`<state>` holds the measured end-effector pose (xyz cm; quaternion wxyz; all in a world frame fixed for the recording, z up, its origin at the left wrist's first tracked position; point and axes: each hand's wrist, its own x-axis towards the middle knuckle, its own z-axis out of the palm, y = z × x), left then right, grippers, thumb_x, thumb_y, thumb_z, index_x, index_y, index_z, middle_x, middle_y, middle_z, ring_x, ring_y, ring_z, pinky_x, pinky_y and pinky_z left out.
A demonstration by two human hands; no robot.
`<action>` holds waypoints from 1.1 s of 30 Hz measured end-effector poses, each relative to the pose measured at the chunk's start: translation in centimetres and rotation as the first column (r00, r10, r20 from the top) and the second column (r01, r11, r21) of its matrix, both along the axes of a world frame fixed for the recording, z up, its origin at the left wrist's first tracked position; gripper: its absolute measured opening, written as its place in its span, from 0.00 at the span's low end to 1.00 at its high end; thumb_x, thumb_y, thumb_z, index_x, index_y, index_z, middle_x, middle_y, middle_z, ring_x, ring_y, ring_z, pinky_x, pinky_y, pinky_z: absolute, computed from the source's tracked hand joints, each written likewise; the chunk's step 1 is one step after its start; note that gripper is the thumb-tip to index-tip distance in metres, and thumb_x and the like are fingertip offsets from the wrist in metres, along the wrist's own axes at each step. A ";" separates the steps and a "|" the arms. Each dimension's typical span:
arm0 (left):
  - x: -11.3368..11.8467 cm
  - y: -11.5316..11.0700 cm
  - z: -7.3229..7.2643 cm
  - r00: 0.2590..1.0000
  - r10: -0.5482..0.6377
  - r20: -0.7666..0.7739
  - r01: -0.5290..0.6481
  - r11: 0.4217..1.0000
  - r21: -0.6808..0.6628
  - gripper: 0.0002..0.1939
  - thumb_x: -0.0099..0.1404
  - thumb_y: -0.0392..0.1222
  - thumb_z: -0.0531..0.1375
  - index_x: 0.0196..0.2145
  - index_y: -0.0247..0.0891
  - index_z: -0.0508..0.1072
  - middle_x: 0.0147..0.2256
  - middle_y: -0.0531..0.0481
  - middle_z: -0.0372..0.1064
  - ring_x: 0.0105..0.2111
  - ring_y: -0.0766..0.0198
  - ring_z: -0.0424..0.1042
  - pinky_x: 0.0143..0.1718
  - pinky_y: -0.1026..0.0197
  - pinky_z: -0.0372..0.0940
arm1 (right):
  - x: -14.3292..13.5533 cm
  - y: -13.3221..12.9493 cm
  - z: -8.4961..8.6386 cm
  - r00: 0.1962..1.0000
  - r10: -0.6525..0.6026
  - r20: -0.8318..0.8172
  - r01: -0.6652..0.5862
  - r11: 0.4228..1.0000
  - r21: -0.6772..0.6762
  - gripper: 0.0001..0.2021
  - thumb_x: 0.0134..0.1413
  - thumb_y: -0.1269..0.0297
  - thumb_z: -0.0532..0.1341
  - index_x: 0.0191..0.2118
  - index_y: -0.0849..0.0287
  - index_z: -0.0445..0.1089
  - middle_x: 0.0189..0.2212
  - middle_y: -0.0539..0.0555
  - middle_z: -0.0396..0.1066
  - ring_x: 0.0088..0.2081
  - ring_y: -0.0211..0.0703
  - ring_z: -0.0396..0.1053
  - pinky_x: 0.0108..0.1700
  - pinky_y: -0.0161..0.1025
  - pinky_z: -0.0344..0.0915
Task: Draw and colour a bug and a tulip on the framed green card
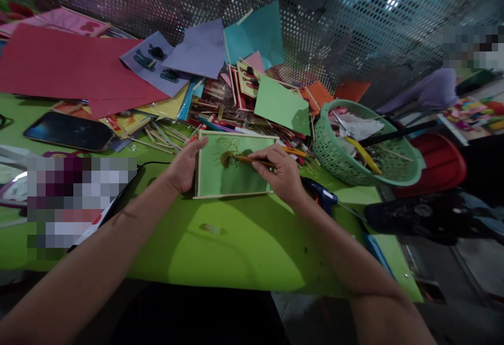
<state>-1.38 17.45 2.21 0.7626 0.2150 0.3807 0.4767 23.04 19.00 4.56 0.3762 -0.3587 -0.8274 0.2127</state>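
A green card with a thin wooden stick frame lies at the middle of the table. Its surface bears line drawing of a figure with round eyes and a dark brown, textured patch. My left hand holds the card's left edge, the thumb side at the top left corner. My right hand rests over the card's right part, fingers closed round a thin brown stick-like tool. The tool's tip is at the brown patch; I cannot tell whether it is a brush or a pencil.
Coloured papers and loose sticks pile up along the back. A green basket of scraps stands right, near a blue glue gun. A phone lies left; a small translucent piece lies in front. A perforated metal panel rises behind.
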 end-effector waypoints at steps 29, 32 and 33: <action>0.0 0.1 -0.3 1.000 0.023 0.007 -0.023 1.000 0.004 0.28 0.59 0.54 0.61 0.52 0.35 0.77 0.38 0.40 0.82 0.44 0.43 0.80 0.52 0.45 0.71 | -0.2 0.1 -0.1 1.000 0.010 0.021 -0.011 1.000 0.011 0.08 0.62 0.68 0.62 0.44 0.52 0.75 0.37 0.53 0.74 0.39 0.43 0.72 0.39 0.41 0.71; 0.1 0.0 -0.1 1.000 0.029 0.006 -0.029 1.000 -0.002 0.27 0.59 0.55 0.61 0.51 0.35 0.77 0.38 0.40 0.82 0.44 0.43 0.80 0.52 0.45 0.72 | -0.2 0.0 -0.1 1.000 0.012 0.015 -0.013 1.000 0.002 0.07 0.62 0.68 0.62 0.44 0.53 0.76 0.37 0.53 0.74 0.39 0.43 0.72 0.39 0.41 0.71; 0.1 0.0 0.0 0.999 0.033 0.004 -0.033 0.999 -0.010 0.27 0.59 0.55 0.61 0.51 0.35 0.77 0.37 0.40 0.82 0.43 0.43 0.80 0.52 0.45 0.72 | -0.2 0.0 -0.1 1.000 0.016 0.014 -0.016 1.000 -0.002 0.07 0.61 0.68 0.62 0.44 0.53 0.76 0.37 0.53 0.73 0.39 0.43 0.72 0.39 0.40 0.71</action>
